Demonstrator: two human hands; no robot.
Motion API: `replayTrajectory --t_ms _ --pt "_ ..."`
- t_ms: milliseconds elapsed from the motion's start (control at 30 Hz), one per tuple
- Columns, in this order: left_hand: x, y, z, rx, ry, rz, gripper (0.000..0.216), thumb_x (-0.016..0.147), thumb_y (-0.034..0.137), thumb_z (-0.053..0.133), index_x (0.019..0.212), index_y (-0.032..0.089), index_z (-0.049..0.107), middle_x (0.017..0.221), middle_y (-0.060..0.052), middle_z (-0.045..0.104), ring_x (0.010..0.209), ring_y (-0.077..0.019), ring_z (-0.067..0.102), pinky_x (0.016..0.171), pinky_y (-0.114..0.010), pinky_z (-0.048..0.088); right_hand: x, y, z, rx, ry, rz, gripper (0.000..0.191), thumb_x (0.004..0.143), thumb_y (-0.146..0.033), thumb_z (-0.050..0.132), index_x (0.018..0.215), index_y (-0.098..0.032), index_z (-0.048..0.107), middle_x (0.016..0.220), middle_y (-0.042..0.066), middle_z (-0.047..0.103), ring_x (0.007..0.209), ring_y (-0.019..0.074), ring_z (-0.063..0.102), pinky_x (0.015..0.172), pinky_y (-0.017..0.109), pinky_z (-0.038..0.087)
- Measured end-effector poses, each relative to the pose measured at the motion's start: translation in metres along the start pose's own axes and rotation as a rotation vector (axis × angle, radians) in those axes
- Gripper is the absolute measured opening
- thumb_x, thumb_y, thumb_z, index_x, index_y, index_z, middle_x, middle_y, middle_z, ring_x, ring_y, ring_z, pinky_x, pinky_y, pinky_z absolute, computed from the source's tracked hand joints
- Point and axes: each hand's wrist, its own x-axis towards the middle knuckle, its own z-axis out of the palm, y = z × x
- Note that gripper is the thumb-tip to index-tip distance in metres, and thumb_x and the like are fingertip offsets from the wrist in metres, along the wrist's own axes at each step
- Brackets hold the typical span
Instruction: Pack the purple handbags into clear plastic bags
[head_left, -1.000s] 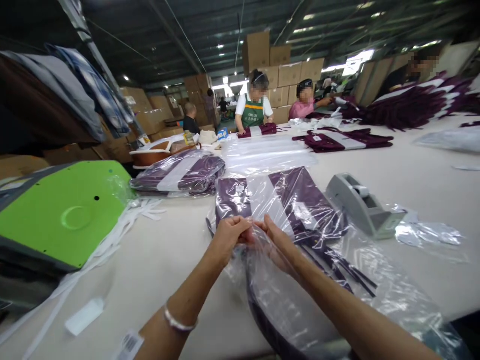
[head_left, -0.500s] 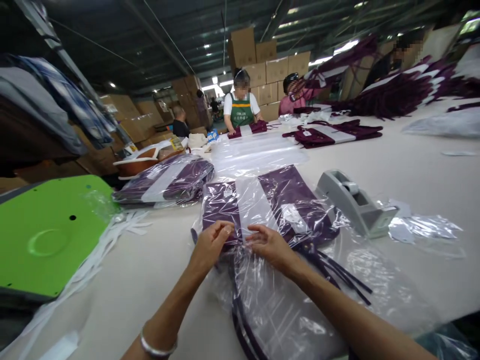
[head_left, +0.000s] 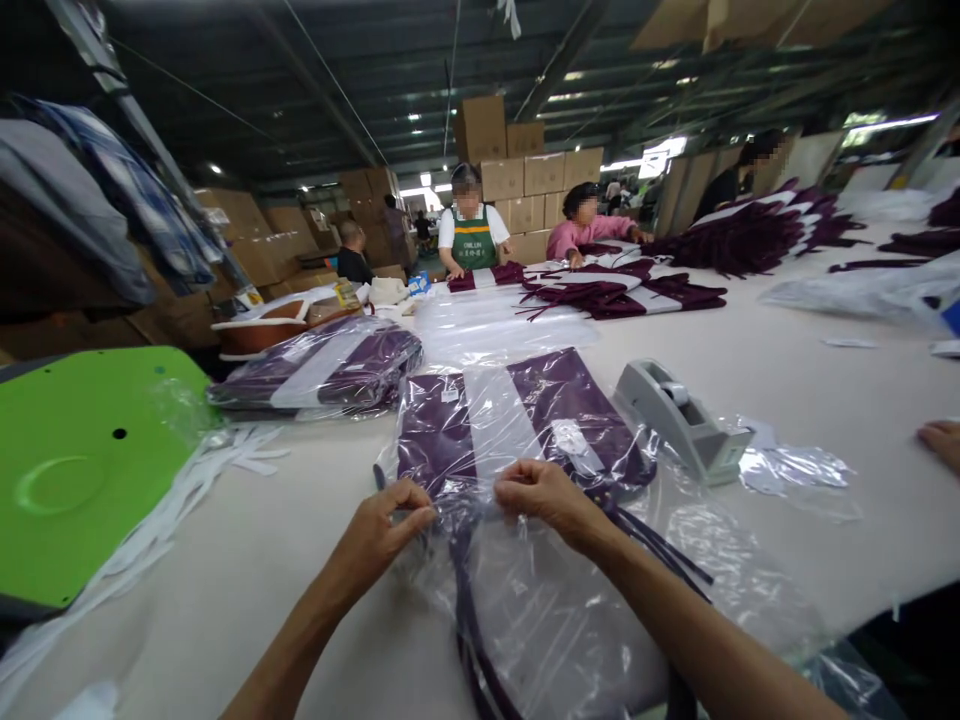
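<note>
More space separates left hand (head_left: 382, 528) and right hand (head_left: 551, 503) than before, fingers (head_left: 412, 522) pinching the clear bag (head_left: 559, 615).

green apron (head_left: 474, 240) — "OWLUN" or similar lettering, smaller characters beneath, too blurred

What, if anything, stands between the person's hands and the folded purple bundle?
Only clear plastic film visibly does: it covers the purple bundle, with the left hand and right hand by its near edge. The grey tape dispenser stands to the right, not between them.
</note>
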Motion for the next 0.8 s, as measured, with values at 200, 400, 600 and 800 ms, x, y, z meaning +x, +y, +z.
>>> replayTrajectory --t_ms 200,400,600,800 --pt "-0.005 -0.02 -0.017 -0.037 -0.045 -0.048 0.033 0.09 0.048 0.055 0.106 0.021 0.063 0.096 -0.003 0.068 0.092 -0.0218 0.063 0.084 -0.032 0.046 -0.019 -0.009 -0.012 -0.092 0.032 -0.155 0.03 0.08 -0.044 0.074 0.074 -0.016 0.068 0.071 0.0 0.069 0.065 0.0106 0.058 0.068 0.025 0.044" --pt "-0.01 -0.05 -0.029 -0.073 0.058 -0.138 0.035 0.089 0.051 0.055 0.077 0.019 0.062 0.075 0.002 0.061 0.075 -0.0167 0.056 0.073 -0.027 0.041 -0.014 -0.002 -0.019 -0.172 0.106 -0.066 0.033 0.08 -0.05 0.07 0.084 -0.018 0.075 0.079 0.004 0.075 0.069 0.0159 0.065 0.069 0.028 0.047" --pt "-0.02 -0.07 -0.022 -0.005 0.115 -0.198 0.038 0.09 0.053 0.049 0.074 0.02 0.057 0.068 0.003 0.053 0.068 -0.0158 0.051 0.066 -0.026 0.038 0.005 0.008 -0.004 -0.535 0.181 -0.176 0.022 0.086 -0.032 0.059 0.097 -0.019 0.073 0.08 0.003 0.075 0.067 0.0171 0.063 0.065 0.028 0.045" --pt "-0.019 -0.089 -0.018 0.216 0.213 -0.159 0.039 0.088 0.053 0.047 0.065 0.022 0.054 0.066 0.0 0.057 0.071 -0.0199 0.056 0.068 -0.03 0.041 0.014 0.012 0.004 -1.039 0.247 -0.462 0.013 0.086 -0.016 0.057 0.079 -0.02 0.067 0.083 0.004 0.066 0.081 0.0182 0.06 0.077 0.03 0.042"
